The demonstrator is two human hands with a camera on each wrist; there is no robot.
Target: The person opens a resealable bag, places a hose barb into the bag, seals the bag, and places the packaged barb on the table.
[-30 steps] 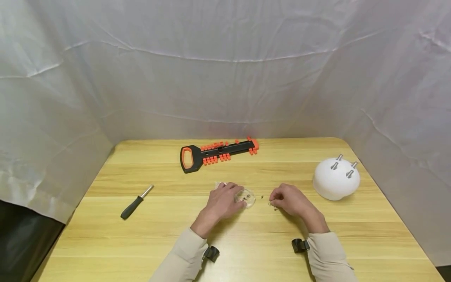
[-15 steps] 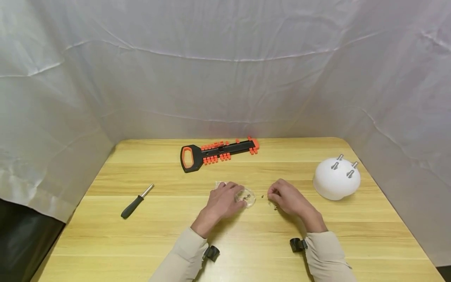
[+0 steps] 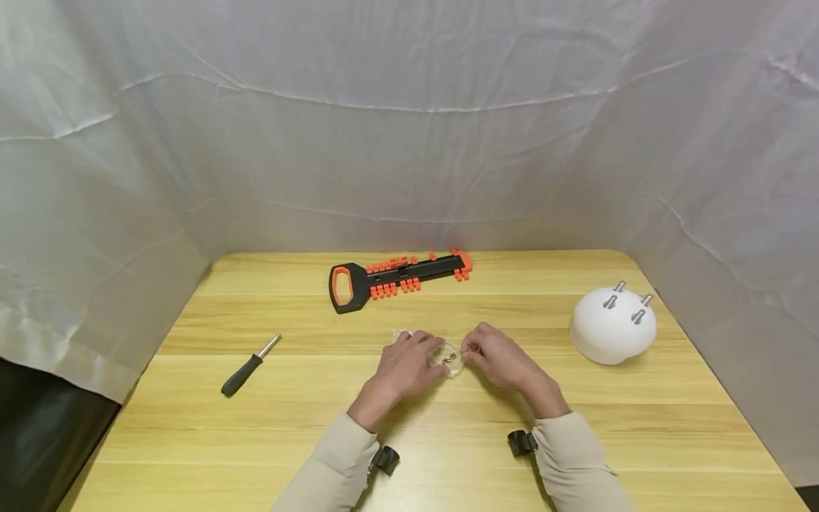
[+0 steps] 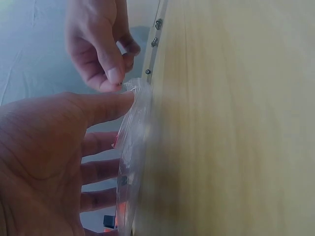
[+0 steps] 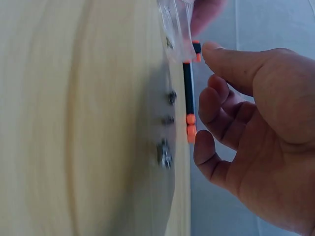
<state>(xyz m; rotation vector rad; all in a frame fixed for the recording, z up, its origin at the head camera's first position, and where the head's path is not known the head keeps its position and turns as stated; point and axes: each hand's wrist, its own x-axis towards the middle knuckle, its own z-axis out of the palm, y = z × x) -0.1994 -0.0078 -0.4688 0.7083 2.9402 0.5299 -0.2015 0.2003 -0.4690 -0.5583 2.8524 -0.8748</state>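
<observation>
A clear plastic bag (image 3: 456, 368) with small metal screws (image 3: 449, 358) inside lies on the table. My left hand (image 3: 404, 366) holds the bag, its thumb on the near edge and the other fingers behind it. The right hand (image 3: 502, 359) is at the bag's right edge, thumb and fingertips together. A tiny dark metal piece, seemingly a screw (image 4: 120, 84), shows at those fingertips in the left wrist view. Loose metal fasteners (image 5: 165, 153) lie on the wood beneath the right hand in the right wrist view.
A screwdriver (image 3: 242, 375) with a dark handle lies at the left. Toward the back lies a black and orange handled tool (image 3: 399, 277). A white rounded object (image 3: 608, 331) with metal prongs on top stands at the right. Grey cloth (image 3: 409, 156) encloses the table.
The right hand has lifted from the loose fasteners and moved left to the bag's edge. My left hand and the bag have stayed in place.
</observation>
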